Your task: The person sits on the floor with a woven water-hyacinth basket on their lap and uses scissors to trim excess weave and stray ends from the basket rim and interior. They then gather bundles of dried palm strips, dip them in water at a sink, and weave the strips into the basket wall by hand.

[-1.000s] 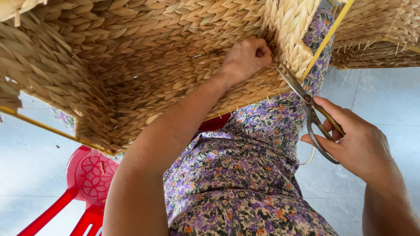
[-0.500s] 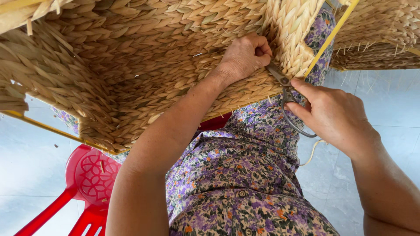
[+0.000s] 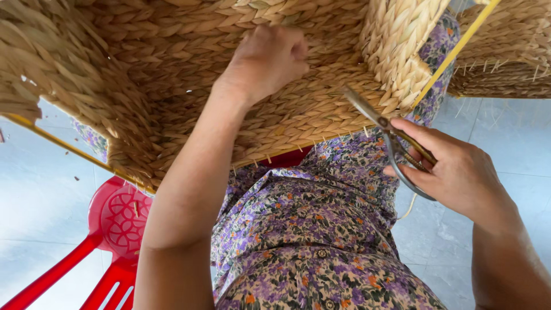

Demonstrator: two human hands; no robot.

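My right hand (image 3: 459,172): nearest me, fingers closed through the loops of the scissors (image 3: 390,135), holding them.
Scissor blades: nearly pressed together, long axis pointing up and to my left, tips at the basket's lower edge.
My left hand (image 3: 267,60): farther up, curled into a fist against the weave; I can't tell whether it pinches a strand.
Woven basket (image 3: 143,74): over my lap, up-left of the blades; my right hand is the closer one to that edge.
Beyond: a second basket (image 3: 511,51), far right.
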